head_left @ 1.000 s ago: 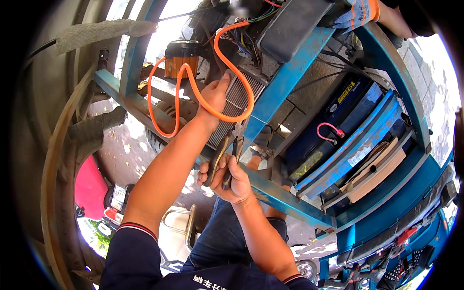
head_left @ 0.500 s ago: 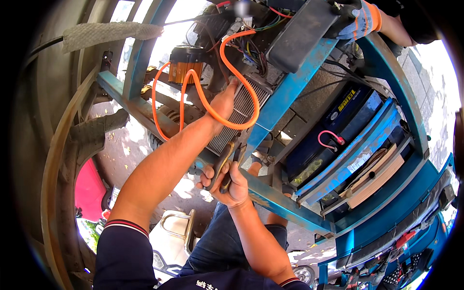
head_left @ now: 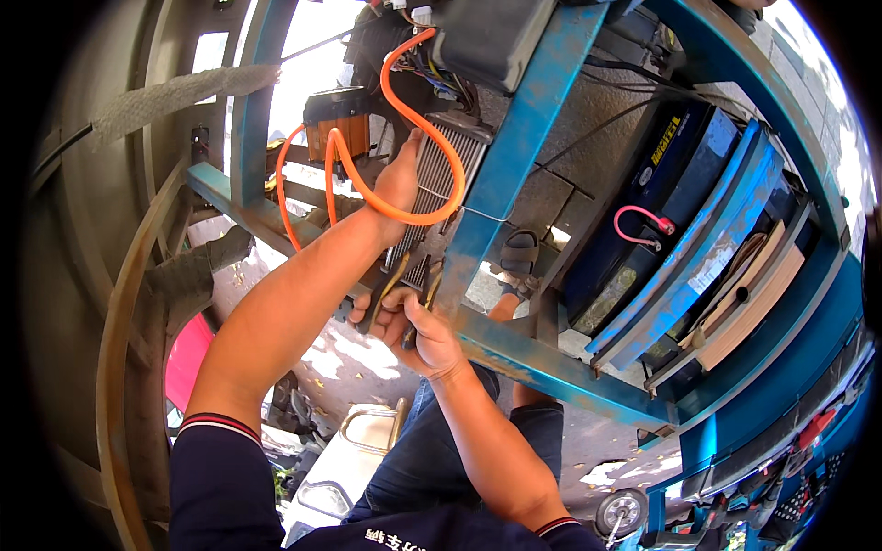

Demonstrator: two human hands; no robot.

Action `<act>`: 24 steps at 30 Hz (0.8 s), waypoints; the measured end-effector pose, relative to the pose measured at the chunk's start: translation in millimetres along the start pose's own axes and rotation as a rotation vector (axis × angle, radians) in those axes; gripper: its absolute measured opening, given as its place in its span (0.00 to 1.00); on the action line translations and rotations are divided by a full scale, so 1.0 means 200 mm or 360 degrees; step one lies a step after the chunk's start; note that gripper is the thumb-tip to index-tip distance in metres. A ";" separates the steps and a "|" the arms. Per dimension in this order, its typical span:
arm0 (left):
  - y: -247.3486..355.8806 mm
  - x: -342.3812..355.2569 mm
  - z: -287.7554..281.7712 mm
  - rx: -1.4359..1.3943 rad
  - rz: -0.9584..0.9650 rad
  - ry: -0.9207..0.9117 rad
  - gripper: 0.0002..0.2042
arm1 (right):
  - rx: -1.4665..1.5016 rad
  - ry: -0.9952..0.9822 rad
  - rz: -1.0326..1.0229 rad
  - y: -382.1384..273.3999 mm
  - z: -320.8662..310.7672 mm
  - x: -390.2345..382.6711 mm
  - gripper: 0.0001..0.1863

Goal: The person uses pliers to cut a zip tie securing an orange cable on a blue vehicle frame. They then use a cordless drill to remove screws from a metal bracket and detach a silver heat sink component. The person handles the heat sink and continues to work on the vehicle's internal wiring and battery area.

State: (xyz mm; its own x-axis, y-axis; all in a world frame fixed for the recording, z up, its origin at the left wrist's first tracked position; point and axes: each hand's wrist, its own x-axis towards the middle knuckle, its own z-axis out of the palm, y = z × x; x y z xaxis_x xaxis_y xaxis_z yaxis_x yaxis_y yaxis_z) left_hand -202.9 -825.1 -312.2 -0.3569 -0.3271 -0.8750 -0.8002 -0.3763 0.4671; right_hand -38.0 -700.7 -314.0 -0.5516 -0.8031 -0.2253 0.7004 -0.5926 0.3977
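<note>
My left hand [head_left: 397, 188] lies along the left edge of a finned grey metal unit [head_left: 448, 170], thumb stretched upward; its fingers are hidden behind the wrist and the unit. An orange cable [head_left: 457, 174] loops over that hand and the fins. Below, my right hand [head_left: 424, 342] is wrapped round a pair of pliers [head_left: 392, 280], whose two handles stand apart. The pliers point up at the lower end of the finned unit, beside a blue steel frame [head_left: 514, 138]. Their jaws are hard to make out against the dark parts there.
An orange-and-black box [head_left: 338, 127] sits left of the cable loop. Bundled wires and a black box [head_left: 491, 41] are above. To the right, a dark blue battery [head_left: 634, 202] with a pink cable [head_left: 634, 220] rests inside the frame. A curved metal panel [head_left: 119, 349] borders the left.
The head view has shifted, so the finned unit sits further left in it. A gloved hand of another person at the upper right has mostly left the picture. Both my hands keep their places.
</note>
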 end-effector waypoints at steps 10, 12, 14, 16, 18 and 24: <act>-0.01 0.02 0.02 0.0046 0.0111 -0.0012 0.29 | 0.0048 -0.0022 0.0000 0.04 0.02 0.10 0.23; 0.00 0.01 0.03 0.0056 0.0108 -0.0054 0.29 | -0.0034 -0.0050 0.0052 0.01 0.03 0.11 0.24; 0.01 0.00 0.02 0.0068 0.0050 -0.0049 0.29 | -0.0103 0.0089 0.0076 -0.01 0.08 0.07 0.27; 0.02 -0.02 0.02 0.0081 0.0022 -0.0019 0.28 | -0.0202 0.0350 0.0107 -0.07 0.16 0.00 0.28; 0.03 -0.04 0.04 0.0100 0.0024 0.0014 0.29 | -0.0672 0.0728 0.0191 -0.19 0.21 -0.06 0.25; 0.01 -0.03 0.03 0.0231 -0.0053 0.0117 0.42 | -0.3298 0.1388 0.0511 -0.66 0.47 -0.15 0.22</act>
State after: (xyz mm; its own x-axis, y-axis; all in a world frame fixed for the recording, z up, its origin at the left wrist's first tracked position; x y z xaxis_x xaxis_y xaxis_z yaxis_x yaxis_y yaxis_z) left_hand -205.1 -819.2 -305.5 -0.2970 -0.3810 -0.8756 -0.8742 -0.2604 0.4098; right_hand -155.8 -592.1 -276.0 -0.4986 -0.3357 -0.7992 0.3717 0.7501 -0.5470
